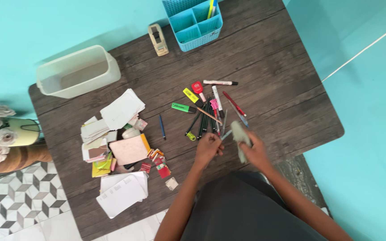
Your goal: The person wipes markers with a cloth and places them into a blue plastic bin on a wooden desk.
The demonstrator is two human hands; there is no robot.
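Observation:
My left hand (207,148) is closed around a thin pen whose tip points toward my right hand. My right hand (255,151) grips a pale green cloth (240,136) that touches the pen's end. Both hands hover over the near edge of the dark wooden table (273,62). Just beyond them lies a pile of pens and markers (211,111), with green, yellow and red highlighters and a white marker (220,82) farther out.
A blue divided basket (193,22) with a few pens stands at the far edge, next to a tape dispenser (158,39). A clear plastic tub (77,71) sits far left. Paper, cards and notes (117,147) are heaped on the left. A single blue pen (161,126) lies between the heaps.

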